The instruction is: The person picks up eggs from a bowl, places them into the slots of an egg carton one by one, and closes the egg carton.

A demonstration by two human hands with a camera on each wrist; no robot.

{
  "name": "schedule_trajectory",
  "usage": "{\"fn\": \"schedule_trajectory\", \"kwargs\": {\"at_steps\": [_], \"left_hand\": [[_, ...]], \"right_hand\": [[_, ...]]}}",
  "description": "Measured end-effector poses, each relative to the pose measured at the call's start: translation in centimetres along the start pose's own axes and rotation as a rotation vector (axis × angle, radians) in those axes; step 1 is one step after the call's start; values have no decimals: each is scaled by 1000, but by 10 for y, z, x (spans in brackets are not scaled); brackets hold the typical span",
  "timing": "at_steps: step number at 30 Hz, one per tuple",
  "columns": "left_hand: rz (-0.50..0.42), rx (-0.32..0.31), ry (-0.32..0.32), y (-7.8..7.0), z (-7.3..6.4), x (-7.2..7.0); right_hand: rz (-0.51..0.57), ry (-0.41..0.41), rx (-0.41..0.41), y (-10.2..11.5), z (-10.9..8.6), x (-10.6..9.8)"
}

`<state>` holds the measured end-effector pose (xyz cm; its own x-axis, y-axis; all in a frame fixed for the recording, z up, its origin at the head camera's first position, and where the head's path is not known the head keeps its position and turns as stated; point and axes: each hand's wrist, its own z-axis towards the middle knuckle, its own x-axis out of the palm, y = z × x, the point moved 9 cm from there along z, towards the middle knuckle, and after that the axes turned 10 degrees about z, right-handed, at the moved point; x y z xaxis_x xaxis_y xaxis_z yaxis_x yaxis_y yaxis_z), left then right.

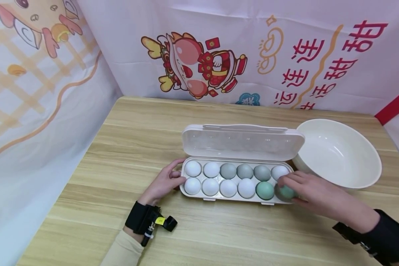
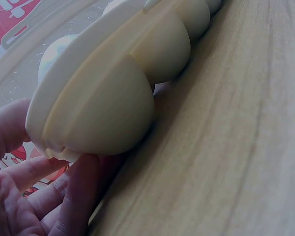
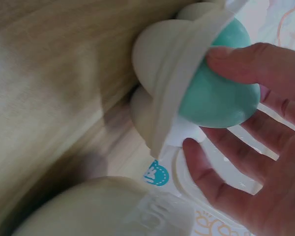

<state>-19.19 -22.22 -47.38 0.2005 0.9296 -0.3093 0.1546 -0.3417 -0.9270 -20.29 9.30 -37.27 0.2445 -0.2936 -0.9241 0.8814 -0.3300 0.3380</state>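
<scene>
A white egg box (image 1: 219, 198) with its clear lid (image 1: 242, 143) raised holds white, grey-blue and green eggs in two rows. My left hand (image 1: 163, 183) grips the box's left end; the left wrist view shows the thumb at the rim and fingers beneath it. At the front right compartment, my right hand (image 1: 322, 195) holds a green egg (image 3: 219, 101) between thumb and fingers. That egg sits in or just over its hollow; I cannot tell which. Beside it rests another green egg (image 1: 265, 190).
A large cream bowl (image 1: 362, 162) stands on the wooden table (image 1: 133, 133) to the right, close to the lid's right end. Printed cloth (image 1: 279, 22) hangs behind the table and along its left side.
</scene>
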Motion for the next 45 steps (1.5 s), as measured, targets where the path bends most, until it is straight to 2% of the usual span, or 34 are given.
{"fn": "schedule_trajectory", "kwargs": {"at_steps": [16,28,34,41,45], "left_hand": [[2,-1,-1,1,1,0],[-1,-5,5,1,0,1],[-2,-4,5,1,-1,1],[-1,4,6,0,-1,1],[-2,1,1,0,-1,1]], "right_hand": [[-40,-76,-23,3,-5,4],[-72,-58,-8,4,-1,6],[-127,-43,11,2,1,6],[-154,3,37,0,0,6],[-165,-9,23,2,-1,4]]}}
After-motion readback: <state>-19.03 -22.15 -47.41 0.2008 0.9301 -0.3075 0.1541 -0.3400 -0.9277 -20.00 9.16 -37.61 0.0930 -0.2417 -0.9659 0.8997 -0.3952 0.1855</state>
